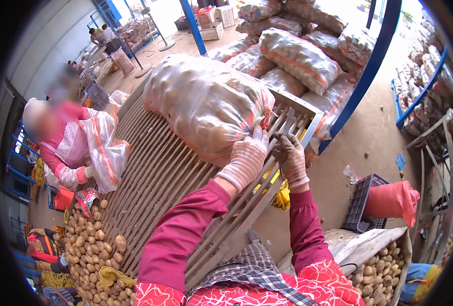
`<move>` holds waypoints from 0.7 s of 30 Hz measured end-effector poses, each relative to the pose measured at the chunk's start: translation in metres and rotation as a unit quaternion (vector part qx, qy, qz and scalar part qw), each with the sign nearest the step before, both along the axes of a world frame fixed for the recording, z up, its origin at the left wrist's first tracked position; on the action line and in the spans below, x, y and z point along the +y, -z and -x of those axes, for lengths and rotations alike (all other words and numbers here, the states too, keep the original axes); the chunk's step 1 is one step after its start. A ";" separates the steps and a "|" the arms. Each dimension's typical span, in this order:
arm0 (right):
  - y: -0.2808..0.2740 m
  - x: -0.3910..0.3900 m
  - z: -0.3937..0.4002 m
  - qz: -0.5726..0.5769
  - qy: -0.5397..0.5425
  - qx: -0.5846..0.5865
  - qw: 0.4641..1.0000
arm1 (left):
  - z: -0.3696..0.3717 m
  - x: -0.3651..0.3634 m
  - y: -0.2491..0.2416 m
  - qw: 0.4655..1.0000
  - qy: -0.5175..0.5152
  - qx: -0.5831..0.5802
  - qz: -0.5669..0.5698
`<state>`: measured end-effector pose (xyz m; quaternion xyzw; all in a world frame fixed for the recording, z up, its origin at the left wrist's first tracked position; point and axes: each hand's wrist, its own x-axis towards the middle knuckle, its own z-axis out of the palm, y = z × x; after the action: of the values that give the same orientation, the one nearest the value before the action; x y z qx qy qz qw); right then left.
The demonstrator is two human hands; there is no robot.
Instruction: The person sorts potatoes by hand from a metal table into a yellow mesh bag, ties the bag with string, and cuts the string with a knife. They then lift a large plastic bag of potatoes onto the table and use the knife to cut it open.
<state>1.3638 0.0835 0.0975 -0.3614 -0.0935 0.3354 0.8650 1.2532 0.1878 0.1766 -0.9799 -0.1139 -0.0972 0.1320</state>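
Observation:
A large, full mesh sack [201, 102] of potatoes lies on the slatted metal rack [139, 148], its gathered neck tied with red at the right end. My left hand [246, 157], in a striped glove, is closed on the sack's neck just below the red tie [265, 121]. Close to its right, my right hand [290, 159], in a dirty glove, has its fingers bent together near the tie; anything between them is too small to make out.
Across the rack at the left, a person [66, 137] holds an empty-looking sack [104, 153]. Loose potatoes [91, 239] lie at the rack's lower left. Stacked full sacks [300, 56] stand behind a blue post [364, 76]. A crate [361, 201] and a potato bag [382, 273] are at the right.

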 end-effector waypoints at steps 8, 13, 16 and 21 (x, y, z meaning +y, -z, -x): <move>-0.027 0.045 -0.032 0.015 -0.056 -0.112 0.992 | -0.024 -0.015 0.003 0.996 -0.089 0.018 0.020; -0.020 0.047 -0.035 -0.084 -0.175 -0.025 0.981 | 0.001 0.014 0.013 0.966 0.043 -0.160 0.198; -0.008 0.056 -0.025 -0.155 -0.166 0.030 0.973 | 0.007 0.026 0.010 0.923 0.084 -0.247 0.283; -0.003 0.062 -0.014 -0.121 -0.090 -0.005 0.989 | 0.007 0.020 0.015 0.949 0.075 -0.217 0.214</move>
<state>1.3781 0.1455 0.1005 -0.2455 -0.1699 0.3962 0.8683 1.2458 0.2082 0.1614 -0.9460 -0.0846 -0.2904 -0.1167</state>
